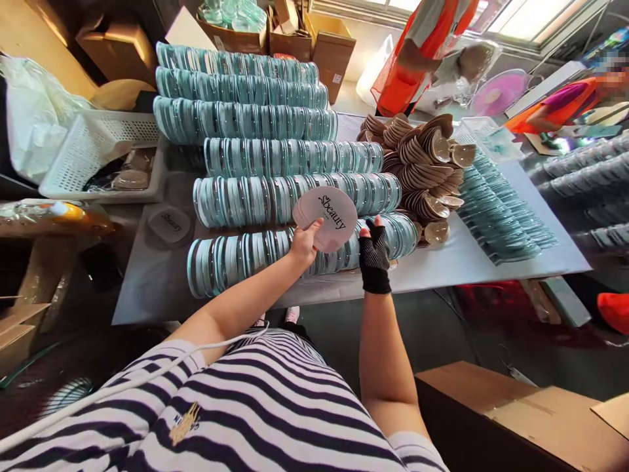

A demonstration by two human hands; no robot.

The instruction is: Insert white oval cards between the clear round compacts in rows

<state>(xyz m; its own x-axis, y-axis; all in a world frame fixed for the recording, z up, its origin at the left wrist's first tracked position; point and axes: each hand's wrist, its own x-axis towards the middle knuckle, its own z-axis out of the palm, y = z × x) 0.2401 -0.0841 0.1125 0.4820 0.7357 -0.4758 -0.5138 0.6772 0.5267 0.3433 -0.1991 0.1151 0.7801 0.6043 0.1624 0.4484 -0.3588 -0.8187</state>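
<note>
Discs point(335, 211) | pale, rounded, black "beauty" lettering | left grip point(304, 242) pinching them | right grip point(374, 252) spread

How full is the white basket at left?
Partly full: brown pieces lie toward the right end, while much of the basket's perforated wall shows bare. What lies beneath them, I cannot tell.

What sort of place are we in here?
Likely a packing or assembly workshop: long rows of round pieces lie on a table, open cardboard boxes stand beyond it, and a person in orange is nearby.
</note>
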